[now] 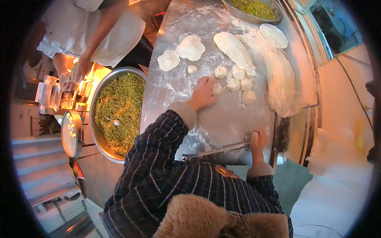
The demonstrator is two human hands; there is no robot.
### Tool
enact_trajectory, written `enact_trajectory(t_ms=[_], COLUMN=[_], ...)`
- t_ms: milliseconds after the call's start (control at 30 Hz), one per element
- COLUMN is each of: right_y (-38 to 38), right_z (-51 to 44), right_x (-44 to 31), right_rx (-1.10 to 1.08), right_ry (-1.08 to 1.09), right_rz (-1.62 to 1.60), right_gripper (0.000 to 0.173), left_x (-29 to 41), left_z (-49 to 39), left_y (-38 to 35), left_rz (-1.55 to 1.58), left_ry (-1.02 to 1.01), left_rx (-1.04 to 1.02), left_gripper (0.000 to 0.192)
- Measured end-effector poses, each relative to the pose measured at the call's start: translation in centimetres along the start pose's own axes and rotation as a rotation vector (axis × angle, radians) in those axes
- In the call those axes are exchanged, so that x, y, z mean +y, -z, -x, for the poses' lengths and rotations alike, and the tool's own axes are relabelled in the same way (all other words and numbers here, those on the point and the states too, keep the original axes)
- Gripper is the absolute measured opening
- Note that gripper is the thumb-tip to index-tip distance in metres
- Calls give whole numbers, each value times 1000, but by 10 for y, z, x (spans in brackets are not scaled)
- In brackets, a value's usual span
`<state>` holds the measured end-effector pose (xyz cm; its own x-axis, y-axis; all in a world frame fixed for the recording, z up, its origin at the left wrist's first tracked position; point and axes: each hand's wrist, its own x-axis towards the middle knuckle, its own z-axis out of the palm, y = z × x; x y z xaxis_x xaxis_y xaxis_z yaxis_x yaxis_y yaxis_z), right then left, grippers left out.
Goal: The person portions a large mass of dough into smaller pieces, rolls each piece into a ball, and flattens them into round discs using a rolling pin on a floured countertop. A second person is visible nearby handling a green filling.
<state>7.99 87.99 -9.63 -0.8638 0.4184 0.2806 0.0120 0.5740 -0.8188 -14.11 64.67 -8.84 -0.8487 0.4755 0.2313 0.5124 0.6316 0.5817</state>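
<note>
My left hand (203,94) rests on the floured metal table (178,95), its fingers and thumb around a small dough ball (216,88). More dough balls (233,84) sit just right of it, and a smaller piece (192,69) lies beyond. Two flattened dough rounds (190,47) are at the upper left of the tabletop; a long dough slab (233,50) lies at the upper right. My right hand (259,139) is curled at the near right edge, by the end of a long thin bar (220,149). Something small and red shows at its fingers; what it holds is unclear.
A large metal basin of chopped green filling (119,113) stands left of the table. Another filling bowl (256,10) is at the far right corner. Plastic-covered dough (281,80) lies along the right side. A co-worker's hands (71,74) work beyond the round tray (71,142).
</note>
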Motion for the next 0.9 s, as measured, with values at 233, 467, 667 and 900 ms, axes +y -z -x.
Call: enact_trajectory(t_ms=[233, 467, 667, 900], right_y=[-6, -3, 1, 16], right_z=[-9, -5, -3, 16], right_x=[-8, -6, -7, -15], right_rx=[57, 56, 22, 98], right_ry=[80, 54, 21, 76], right_rz=[-33, -47, -45, -72], right_gripper=[9, 9, 10, 12], left_x=[35, 45, 57, 27], left_z=[68, 92, 53, 70], left_y=[-33, -7, -33, 5], left_rz=[167, -255, -255, 49], left_ry=[-79, -244, -135, 132], left_rx=[-393, -128, -223, -307], left_gripper=[35, 54, 68, 41])
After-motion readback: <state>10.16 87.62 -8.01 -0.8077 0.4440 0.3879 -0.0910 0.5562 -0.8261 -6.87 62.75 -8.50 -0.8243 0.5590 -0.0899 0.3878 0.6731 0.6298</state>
